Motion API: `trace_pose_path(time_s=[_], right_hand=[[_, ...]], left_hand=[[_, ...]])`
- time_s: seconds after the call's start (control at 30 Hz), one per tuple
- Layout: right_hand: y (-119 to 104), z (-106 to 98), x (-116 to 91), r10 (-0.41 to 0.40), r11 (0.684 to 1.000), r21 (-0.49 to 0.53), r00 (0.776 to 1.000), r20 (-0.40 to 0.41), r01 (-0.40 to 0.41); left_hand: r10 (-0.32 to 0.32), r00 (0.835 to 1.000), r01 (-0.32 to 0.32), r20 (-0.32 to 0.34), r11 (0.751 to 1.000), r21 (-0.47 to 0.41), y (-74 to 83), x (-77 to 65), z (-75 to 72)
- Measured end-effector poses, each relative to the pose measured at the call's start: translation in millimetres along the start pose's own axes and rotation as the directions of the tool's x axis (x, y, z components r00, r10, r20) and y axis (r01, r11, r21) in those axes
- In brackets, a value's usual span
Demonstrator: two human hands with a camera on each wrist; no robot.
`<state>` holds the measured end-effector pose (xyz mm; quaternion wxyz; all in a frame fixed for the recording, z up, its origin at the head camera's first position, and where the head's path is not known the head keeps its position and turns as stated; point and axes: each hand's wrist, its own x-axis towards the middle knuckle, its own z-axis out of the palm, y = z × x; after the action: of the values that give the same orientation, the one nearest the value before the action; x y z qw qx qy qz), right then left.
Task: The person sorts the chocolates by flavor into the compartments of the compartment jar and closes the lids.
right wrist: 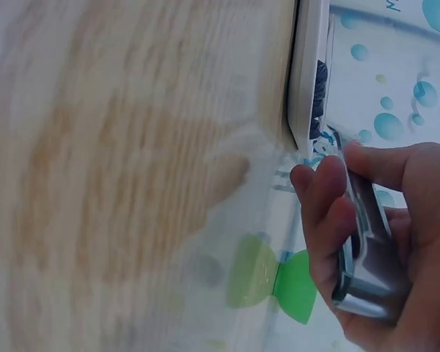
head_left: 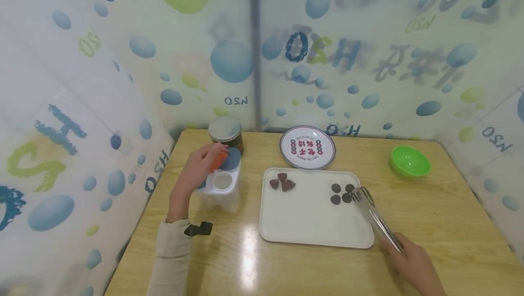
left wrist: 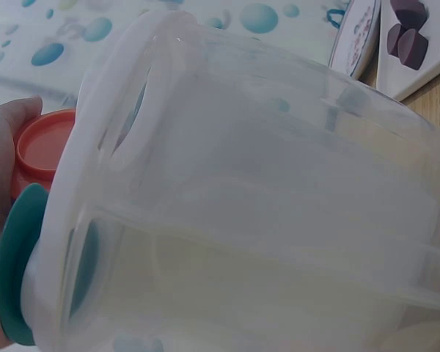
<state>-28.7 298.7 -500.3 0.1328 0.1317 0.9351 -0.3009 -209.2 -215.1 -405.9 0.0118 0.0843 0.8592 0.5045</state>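
Note:
My left hand holds an orange lid at the top of a translucent container, beside an uncovered round opening. Blue-grey lids cover other parts of the top, and a teal lid shows in the left wrist view. The right hand grips metal tongs. Their tips reach over the right side of a white tray, right at several dark ridged round pieces. Several brown wedge-shaped pieces lie at the tray's upper left.
Behind the container stands a jar with a silver lid. A white plate with red lettering sits behind the tray. At the back right is a green bowl. Patterned walls rise along the table's back and sides.

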Motion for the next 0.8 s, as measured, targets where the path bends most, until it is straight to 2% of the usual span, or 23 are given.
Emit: trace_pose_path(time_s=[0.07, 0.17, 0.3, 0.47, 0.57, 0.8], right_hand=[[0.7, -0.8, -0.9, 0.016, 1.0, 0.002, 1.0, 0.008, -0.016], [-1.1, -1.3, -2.6, -0.012, 1.0, -0.017, 1.0, 0.004, 0.012], [-7.5, -1.9, -5.0, -0.116, 0.988, -0.11, 0.992, -0.045, 0.11], [-10.4, -1.1, -4.9, -0.242, 0.95, -0.232, 0.963, -0.118, 0.211], [-10.9, 0.8, -2.7, -0.243, 0.947, -0.242, 0.964, -0.107, 0.212], [-13.3, 3.9, 1.5, -0.177, 0.961, -0.226, 0.983, -0.051, 0.161]], left_hand=[[-0.001, 1.0, 0.001, 0.002, 1.0, 0.008, 0.6, -0.1, -0.2], [-0.002, 1.0, 0.002, 0.006, 1.0, 0.013, 0.3, -0.1, -1.0], [0.0, 1.0, 0.0, 0.005, 1.0, 0.023, -0.5, 0.1, -2.2], [-0.004, 1.0, 0.004, 0.007, 1.0, 0.025, 0.3, -0.1, -2.5], [-0.006, 1.0, 0.006, 0.009, 1.0, 0.021, 1.0, -0.2, -2.2], [-0.01, 1.0, 0.01, 0.014, 1.0, 0.015, 1.7, 0.5, -1.3]])
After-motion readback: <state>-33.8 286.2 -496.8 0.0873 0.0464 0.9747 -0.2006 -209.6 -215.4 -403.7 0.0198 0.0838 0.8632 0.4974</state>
